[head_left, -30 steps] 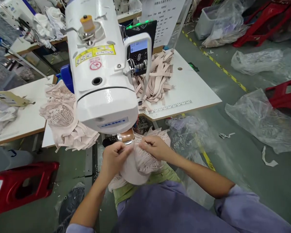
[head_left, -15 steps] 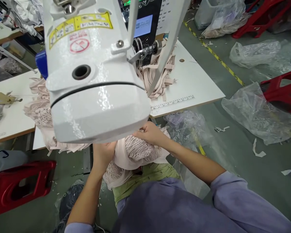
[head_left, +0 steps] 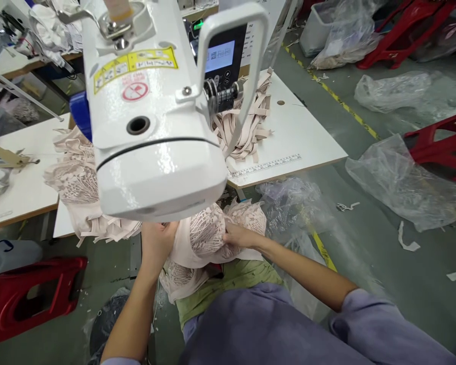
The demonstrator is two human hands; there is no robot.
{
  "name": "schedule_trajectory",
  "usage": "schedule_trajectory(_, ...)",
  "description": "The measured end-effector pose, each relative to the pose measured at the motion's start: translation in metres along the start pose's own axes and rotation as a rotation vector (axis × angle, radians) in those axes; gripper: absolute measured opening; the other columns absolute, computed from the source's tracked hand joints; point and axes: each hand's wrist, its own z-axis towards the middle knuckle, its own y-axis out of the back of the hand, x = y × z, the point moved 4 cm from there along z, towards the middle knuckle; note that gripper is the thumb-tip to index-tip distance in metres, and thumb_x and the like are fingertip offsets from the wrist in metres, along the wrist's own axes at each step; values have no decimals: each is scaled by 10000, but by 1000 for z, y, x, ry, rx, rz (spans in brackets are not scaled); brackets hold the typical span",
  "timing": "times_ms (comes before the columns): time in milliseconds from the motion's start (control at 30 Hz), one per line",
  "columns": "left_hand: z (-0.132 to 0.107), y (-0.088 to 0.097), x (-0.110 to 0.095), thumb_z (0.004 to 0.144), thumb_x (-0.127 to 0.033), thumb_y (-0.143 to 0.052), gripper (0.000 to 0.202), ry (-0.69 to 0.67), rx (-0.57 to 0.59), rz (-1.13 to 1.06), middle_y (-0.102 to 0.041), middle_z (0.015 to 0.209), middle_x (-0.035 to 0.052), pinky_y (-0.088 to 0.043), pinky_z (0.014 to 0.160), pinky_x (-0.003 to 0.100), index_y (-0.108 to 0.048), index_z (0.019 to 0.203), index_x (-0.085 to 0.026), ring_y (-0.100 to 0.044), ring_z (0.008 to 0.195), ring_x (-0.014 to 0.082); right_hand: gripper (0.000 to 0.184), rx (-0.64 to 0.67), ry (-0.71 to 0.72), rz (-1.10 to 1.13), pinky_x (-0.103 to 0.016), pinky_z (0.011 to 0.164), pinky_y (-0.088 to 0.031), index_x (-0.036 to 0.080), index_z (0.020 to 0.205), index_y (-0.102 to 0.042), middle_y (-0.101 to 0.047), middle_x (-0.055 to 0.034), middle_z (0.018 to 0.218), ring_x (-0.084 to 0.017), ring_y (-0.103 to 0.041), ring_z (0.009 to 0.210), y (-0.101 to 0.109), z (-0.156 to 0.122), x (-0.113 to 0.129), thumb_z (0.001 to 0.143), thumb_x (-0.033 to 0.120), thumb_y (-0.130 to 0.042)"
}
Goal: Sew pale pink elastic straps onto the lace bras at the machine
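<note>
A pale pink lace bra (head_left: 207,230) lies across my lap, partly under the head of a white sewing machine (head_left: 163,177). My left hand (head_left: 157,246) is closed on the bra's left edge, its fingertips hidden beneath the machine head. Between the two cups, my right hand (head_left: 238,236) grips the lace, with its fingers partly tucked into the fabric. The needle area is out of sight behind the machine head.
To the left is a pile of pink lace pieces (head_left: 79,177); pink straps (head_left: 247,121) lie on the right tabletop (head_left: 304,126) near a printed ruler. Red stools (head_left: 34,299) and plastic bags (head_left: 410,177) stand or lie on the floor around me.
My right hand has moved down from the bra's upper edge to between the cups, and more of the right cup shows. My left hand stays on the fabric. The view has shifted slightly.
</note>
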Motion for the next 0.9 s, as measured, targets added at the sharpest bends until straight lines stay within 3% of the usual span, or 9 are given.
schedule_trajectory(100,0,3,3,810,-361,-580,528,14,-4,13,-161,471,-63,-169,445,251,-164,512,-229,-176,473,79,847,187,-109,159,-464,1082,-452,160,1325,-581,-655,-155,1286,-293,-626,1190,-5,-18,-24,643,588,-847)
schedule_trajectory(200,-1,3,1,808,-367,-593,522,32,-3,-7,-193,445,-63,-218,416,230,-214,476,-230,-231,429,74,579,114,-222,304,-378,953,-546,144,1159,-671,-741,-94,1067,-202,-712,953,4,-33,-38,690,426,-859)
schedule_trajectory(333,-5,-2,0,825,-453,-604,462,106,37,-82,-321,463,-54,-333,387,200,-366,502,-224,-398,412,93,427,-12,-326,396,-251,759,-574,114,883,-712,-737,-42,818,-129,-693,725,16,-46,-43,662,440,-876)
schedule_trajectory(500,-7,-2,5,856,-469,-604,302,24,-6,-100,-583,657,-7,-466,503,212,-561,735,-195,-570,573,131,431,-173,-251,379,-217,667,-543,141,768,-710,-713,-36,735,-129,-670,678,22,-60,-19,649,525,-867)
schedule_trajectory(567,-11,-1,5,882,-448,-582,265,-70,-37,-16,-661,794,40,-514,617,254,-591,815,-191,-635,713,170,451,-233,-189,340,-252,711,-549,158,798,-717,-713,-42,755,-154,-675,709,25,-69,-5,653,564,-850)
schedule_trajectory(667,-30,3,-9,917,-368,-551,190,-245,-171,112,-684,982,94,-536,785,335,-606,963,-191,-660,927,229,497,-199,-127,180,-323,788,-552,162,867,-723,-712,-65,807,-194,-673,756,27,-81,17,735,640,-751)
schedule_trajectory(767,-67,0,-47,917,-238,-539,293,-623,-221,81,-673,1151,140,-508,956,389,-559,1207,-203,-632,1133,260,529,-149,-104,-132,-326,713,-536,162,839,-727,-686,-64,740,-194,-630,679,21,-87,42,807,683,-640)
schedule_trajectory(833,-95,-12,-73,917,-256,-545,517,-944,-61,4,-643,1272,174,-456,1063,402,-421,1414,-194,-571,1271,268,543,-99,-23,-344,-319,691,-522,176,772,-727,-674,-68,697,-197,-611,662,8,-88,67,858,685,-558)
schedule_trajectory(900,-112,-31,-85,939,-401,-558,631,-1047,186,50,-583,1391,195,-373,1146,470,-337,1494,-198,-491,1371,308,524,65,95,-484,-319,761,-523,183,775,-734,-690,-76,730,-209,-633,735,-16,-88,94,929,613,-476)
